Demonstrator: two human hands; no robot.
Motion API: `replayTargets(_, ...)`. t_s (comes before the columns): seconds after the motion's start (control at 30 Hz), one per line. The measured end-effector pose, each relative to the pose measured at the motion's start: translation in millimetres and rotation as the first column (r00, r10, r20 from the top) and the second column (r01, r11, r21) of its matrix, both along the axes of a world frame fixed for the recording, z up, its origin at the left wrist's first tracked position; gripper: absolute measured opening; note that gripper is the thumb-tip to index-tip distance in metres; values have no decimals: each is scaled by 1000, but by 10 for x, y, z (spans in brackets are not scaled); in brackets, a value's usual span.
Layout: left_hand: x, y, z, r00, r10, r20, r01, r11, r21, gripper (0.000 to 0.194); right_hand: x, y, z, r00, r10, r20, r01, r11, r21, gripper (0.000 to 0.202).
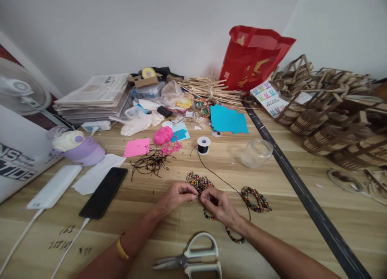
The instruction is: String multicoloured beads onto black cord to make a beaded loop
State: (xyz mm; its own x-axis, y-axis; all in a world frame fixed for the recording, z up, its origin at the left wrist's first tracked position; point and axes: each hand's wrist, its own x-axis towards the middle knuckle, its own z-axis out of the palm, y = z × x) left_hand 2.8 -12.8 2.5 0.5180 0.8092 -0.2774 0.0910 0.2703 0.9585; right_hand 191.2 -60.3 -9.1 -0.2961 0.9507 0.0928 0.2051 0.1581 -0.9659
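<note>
Both hands meet over a pile of small multicoloured beads (pixel 198 181) on the wooden table. My left hand (pixel 180 194) is pinched at the fingertips; what lies between them is too small to make out. My right hand (pixel 220 206) is closed at a beaded strand (pixel 236 237), parts of which show below the hand. A black cord (pixel 222 177) runs from a white spool (pixel 203 145) past the right side of my right hand. Coiled bead strings (pixel 256 199) lie to the right. Scissors (pixel 193 257) with pale handles rest near the front edge.
A black phone (pixel 103 193), a purple cup (pixel 83 148) and black cord scraps (pixel 150 161) lie left. Pink yarn (pixel 163 135) and blue paper (pixel 229 119) sit behind. A glass jar (pixel 256 153), a red bag (pixel 254 61) and small wooden baskets (pixel 326 130) stand right.
</note>
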Motion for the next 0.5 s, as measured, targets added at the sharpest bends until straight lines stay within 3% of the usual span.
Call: replayTargets(0.5, 6, -2, 3, 1000, 4, -13, -4, 1000, 2, 26, -11, -4, -16, 999, -2, 34, 1, 999, 39, 27)
